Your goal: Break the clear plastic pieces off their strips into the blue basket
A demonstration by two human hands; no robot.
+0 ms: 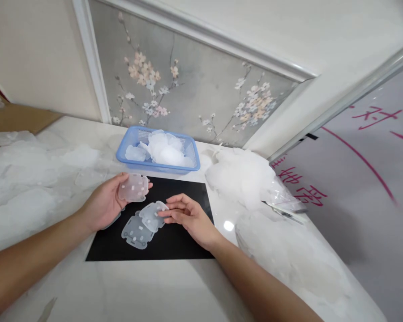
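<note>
My left hand is closed on a thin, translucent plastic sheet piece with notched edges and small cut-out holes, held above the black mat. With its fingers at the edge of a similar plastic piece, my right hand grips that one, tilted over the mat. Just below it, another such piece lies flat on the mat, partly overlapped. Under my left wrist, the edge of a further piece shows; most of it is hidden.
Behind the mat stands a blue plastic basket with several translucent pieces inside. Heaps of pieces lie on the left and right of the white marbled table. Scissors lie at right, near a whiteboard.
</note>
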